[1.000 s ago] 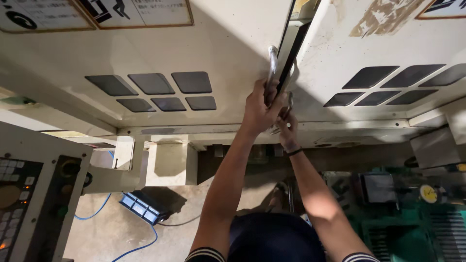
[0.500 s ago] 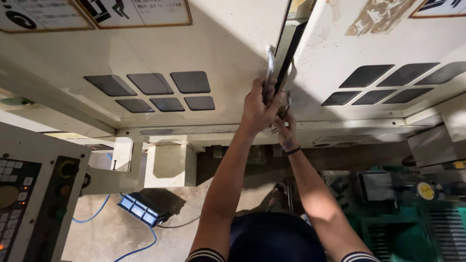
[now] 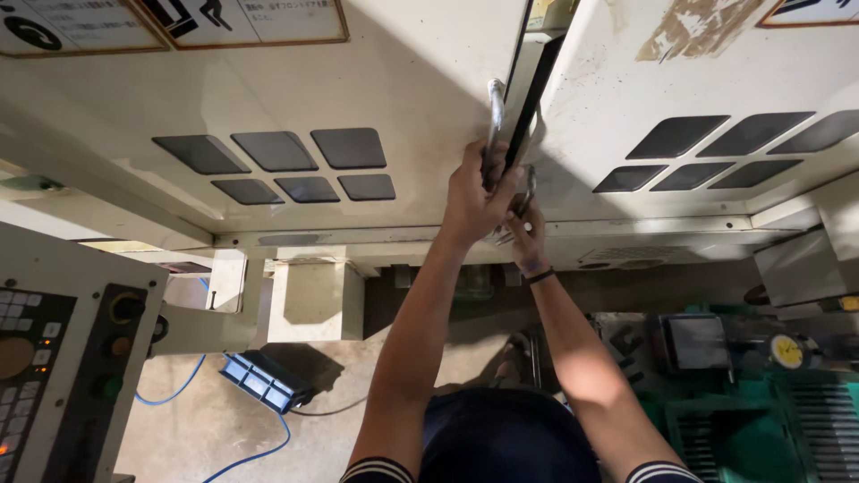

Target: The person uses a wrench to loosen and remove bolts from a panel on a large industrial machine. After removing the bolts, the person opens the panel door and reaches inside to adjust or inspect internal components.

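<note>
Two cream machine doors meet at a dark gap in the middle. My left hand (image 3: 472, 193) is wrapped around the metal bar handle (image 3: 494, 105) on the left door (image 3: 394, 80), at the handle's lower part. My right hand (image 3: 528, 234), with a dark band at the wrist, grips the metal handle (image 3: 530, 182) on the right door (image 3: 680, 80) just beside it. Both arms reach straight out from my striped sleeves. Each door has a group of dark rounded window panels (image 3: 277, 163).
A control panel with buttons and knobs (image 3: 54, 358) stands at the lower left. A blue cable (image 3: 242, 447) and a blue block (image 3: 259, 380) lie on the concrete floor. Green machine parts and a dial gauge (image 3: 787, 351) sit at the lower right.
Both hands stay on the door handles. The view has shifted only slightly; the gap between the doors looks about the same.
</note>
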